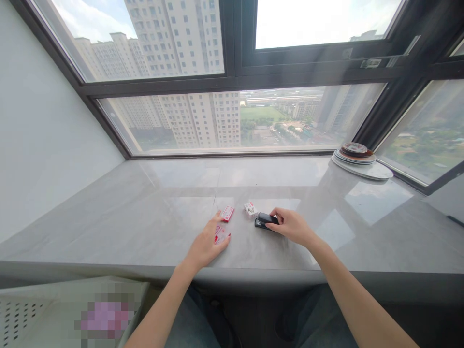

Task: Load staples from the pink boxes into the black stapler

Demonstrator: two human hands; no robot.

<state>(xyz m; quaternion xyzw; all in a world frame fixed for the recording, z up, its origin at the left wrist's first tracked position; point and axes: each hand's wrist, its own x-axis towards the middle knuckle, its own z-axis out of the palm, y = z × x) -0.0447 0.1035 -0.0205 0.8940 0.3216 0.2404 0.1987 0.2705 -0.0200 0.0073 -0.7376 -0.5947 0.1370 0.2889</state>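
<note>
A black stapler (pixel 266 221) lies on the grey marble-look counter, and my right hand (pixel 290 224) is closed on its right end, thumb in front and fingers behind. My left hand (pixel 206 244) rests low over the counter with thumb and forefinger spread. Between them lies a small clear-and-red pack (pixel 219 234), partly hidden by the hand. Close to the left fingertips is a small red-and-white box (pixel 227 213). Just behind the stapler's left end stands a small white box with red and dark marks (pixel 250 209).
Stacked plates or lids (pixel 357 159) stand at the back right corner by the window. The counter's front edge (pixel 253 275) runs just before my legs. A pale perforated basket (pixel 47 314) with a blurred pink thing sits below, at left. Dark-framed windows close off the back.
</note>
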